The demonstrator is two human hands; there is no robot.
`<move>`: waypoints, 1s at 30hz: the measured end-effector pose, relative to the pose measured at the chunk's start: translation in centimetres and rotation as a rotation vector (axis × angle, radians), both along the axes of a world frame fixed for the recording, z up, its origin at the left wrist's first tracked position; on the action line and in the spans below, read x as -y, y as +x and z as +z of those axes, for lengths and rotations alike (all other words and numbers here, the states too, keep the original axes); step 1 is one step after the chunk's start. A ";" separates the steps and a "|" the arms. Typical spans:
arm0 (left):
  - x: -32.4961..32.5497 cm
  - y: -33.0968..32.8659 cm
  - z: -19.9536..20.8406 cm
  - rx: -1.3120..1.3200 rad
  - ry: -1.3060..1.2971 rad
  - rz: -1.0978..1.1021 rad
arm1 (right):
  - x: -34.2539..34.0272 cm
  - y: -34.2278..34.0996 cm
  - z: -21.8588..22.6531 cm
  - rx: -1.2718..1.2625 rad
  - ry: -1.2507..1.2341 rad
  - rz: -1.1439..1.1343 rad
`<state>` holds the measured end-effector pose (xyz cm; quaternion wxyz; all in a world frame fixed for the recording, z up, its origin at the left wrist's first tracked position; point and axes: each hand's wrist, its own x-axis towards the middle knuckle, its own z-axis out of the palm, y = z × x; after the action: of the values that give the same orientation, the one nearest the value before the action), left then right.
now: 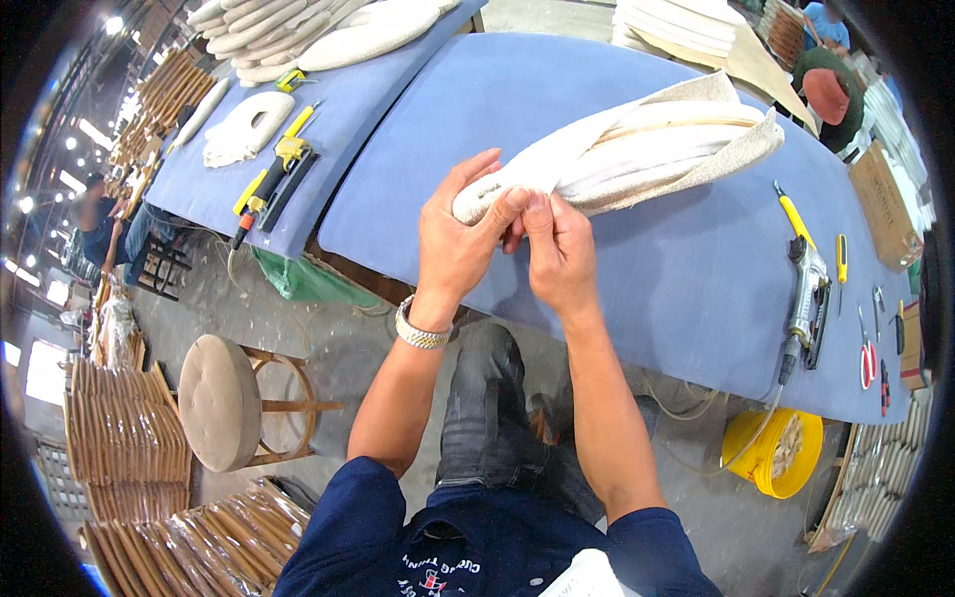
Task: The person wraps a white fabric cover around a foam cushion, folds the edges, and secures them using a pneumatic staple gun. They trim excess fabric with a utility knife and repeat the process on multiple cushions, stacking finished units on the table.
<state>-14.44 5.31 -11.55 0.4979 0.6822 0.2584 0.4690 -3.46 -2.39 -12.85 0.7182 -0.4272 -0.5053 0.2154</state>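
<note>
Both hands are at the near left end of a long, curved pad in cream fabric, tilted up over the blue worktable. Its fabric edges gape along the length and show white padding and a thin tan strip inside. My left hand, with a metal watch on the wrist, wraps round that end, thumb on top. Close beside it, my right hand pinches the fabric edge between thumb and bent fingers. The far end of the pad points to the right and is held by nothing.
At the right lie a staple gun with a hose, a yellow screwdriver and red-handled scissors. Another staple gun and a cream ring-shaped pad rest on the left table. A round stool and yellow bucket stand below.
</note>
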 end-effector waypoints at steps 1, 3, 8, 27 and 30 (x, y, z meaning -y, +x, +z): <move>0.3 0.0 0.3 0.021 -0.063 -0.034 | 0.1 0.1 -0.3 0.019 -0.011 0.009; 0.9 -0.1 1.2 0.054 -0.143 -0.084 | -0.1 -0.1 -0.7 -0.032 0.027 0.005; 2.4 0.6 0.9 0.026 0.036 -0.008 | 1.3 0.4 -1.6 -0.011 0.024 -0.030; 3.0 -1.0 -1.1 -0.108 0.357 0.079 | 25.1 26.4 -7.0 0.895 -1.006 -1.313; 3.0 -0.8 -1.2 -0.131 0.383 0.078 | 25.0 28.2 -6.9 0.907 -1.156 -1.272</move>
<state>-15.24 2.36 -12.72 0.3226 0.7830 0.2226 0.4829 24.76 -27.39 -19.71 0.1168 -0.9498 -0.2249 -0.1833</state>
